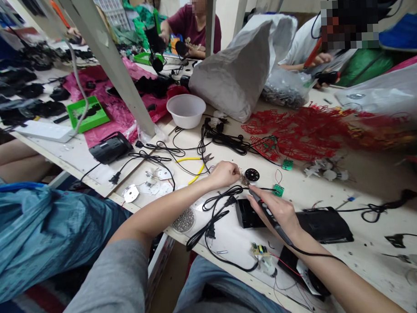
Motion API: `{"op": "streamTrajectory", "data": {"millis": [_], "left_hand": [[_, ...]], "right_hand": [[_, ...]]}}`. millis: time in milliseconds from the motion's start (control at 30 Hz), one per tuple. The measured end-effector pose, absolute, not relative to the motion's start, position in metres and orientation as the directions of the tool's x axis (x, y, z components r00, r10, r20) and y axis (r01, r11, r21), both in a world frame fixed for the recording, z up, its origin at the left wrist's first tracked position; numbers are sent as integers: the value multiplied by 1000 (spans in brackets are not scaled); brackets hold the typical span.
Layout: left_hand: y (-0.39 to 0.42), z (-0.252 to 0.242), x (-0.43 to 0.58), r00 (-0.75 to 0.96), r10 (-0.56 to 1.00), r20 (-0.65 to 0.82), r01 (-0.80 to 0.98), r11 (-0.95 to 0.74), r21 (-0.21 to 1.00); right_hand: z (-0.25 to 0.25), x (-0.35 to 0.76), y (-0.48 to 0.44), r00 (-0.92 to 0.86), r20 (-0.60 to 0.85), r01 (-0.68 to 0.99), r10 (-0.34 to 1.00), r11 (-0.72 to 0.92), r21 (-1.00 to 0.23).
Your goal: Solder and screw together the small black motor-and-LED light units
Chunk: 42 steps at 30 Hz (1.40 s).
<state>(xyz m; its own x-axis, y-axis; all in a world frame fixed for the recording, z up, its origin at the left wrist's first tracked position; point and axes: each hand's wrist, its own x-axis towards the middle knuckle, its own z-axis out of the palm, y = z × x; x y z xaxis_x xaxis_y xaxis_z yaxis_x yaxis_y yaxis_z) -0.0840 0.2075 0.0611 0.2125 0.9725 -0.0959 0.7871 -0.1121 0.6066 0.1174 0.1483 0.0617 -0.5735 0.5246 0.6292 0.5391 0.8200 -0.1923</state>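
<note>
Your right grip (pixel 279 211) holds the black pen-shaped corded tool (pixel 265 208), left grip (pixel 226 174) pinched narrow, contents can't tell, right beside the round black slotted disc (pixel 252 174); a cable snag could jerk the tip into your left fingers.

white bowl (pixel 186 120) beside grey sack (pixel 233 78), green tray (pixel 95 124) farther left
</note>
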Motion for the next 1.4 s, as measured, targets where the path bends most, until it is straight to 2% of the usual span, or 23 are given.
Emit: {"op": "streamTrajectory", "data": {"millis": [300,667,933,1133,1300,1400], "left_hand": [[207,62,-84,204,973,-106,791,-101,603],[207,63,-83,202,973,-110,789,-95,606],[207,60,-83,192,977,-97,761,-86,643],[205,60,-85,176,981,-86,723,-70,687],[203,59,-89,126,983,-133,659,17,752],[202,59,-90,101,978,-182,636,77,768]], "right_hand": [[47,126,150,-610,566,555,554,809,-194],[54,120,150,-578,602,567,550,802,-188],[76,120,131,-580,619,534,530,821,-202],[90,125,121,-474,627,534,618,768,-354],[101,130,121,-389,671,628,632,714,-308],[104,132,121,-389,687,612,614,730,-305]]}}
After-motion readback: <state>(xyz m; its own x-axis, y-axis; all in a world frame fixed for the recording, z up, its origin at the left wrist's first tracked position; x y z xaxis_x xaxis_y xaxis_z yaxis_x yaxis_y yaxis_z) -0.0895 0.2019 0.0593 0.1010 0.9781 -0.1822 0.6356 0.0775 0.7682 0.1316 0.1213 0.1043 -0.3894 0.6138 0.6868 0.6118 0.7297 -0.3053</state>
